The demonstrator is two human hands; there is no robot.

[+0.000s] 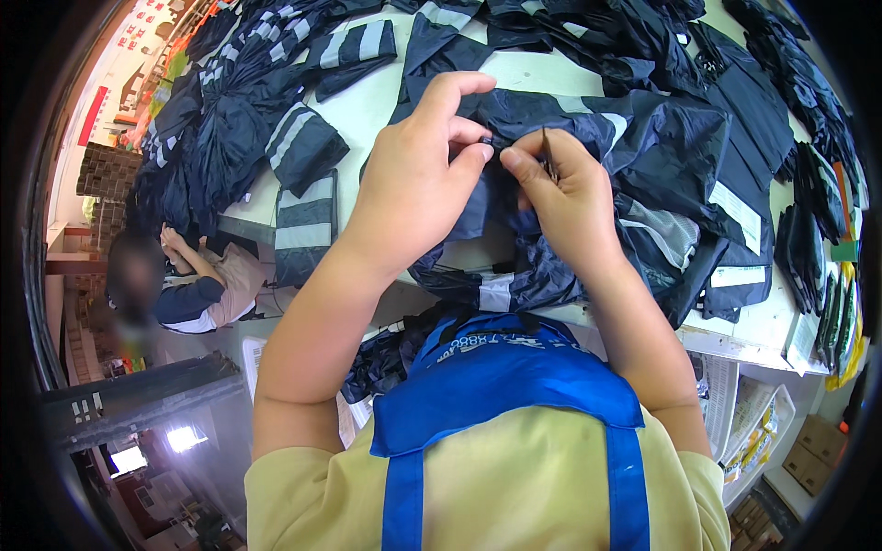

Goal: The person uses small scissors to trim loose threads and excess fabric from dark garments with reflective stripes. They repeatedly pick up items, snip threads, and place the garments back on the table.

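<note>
My left hand [418,179] is closed, thumb and a finger pinching a small dark edge of a navy garment [661,129], with the index finger raised and curled above. Close beside it, my right hand [570,188] is closed around a thin dark metal tool [548,151] that looks like thread snips, its tip pointing up. The right thumb and index finger also meet at the same dark edge. Shiny navy cloth with a pale reflective strip [496,292] lies beneath and in front of both hands. Exactly what is pinched is too small to make out.
Navy pieces with grey reflective bands [306,225] cover much of the white table [528,73]. A large navy heap [225,119] lies at left, near a seated person [207,280]. Folded dark garments [808,230] line the right edge, above a white basket [758,422].
</note>
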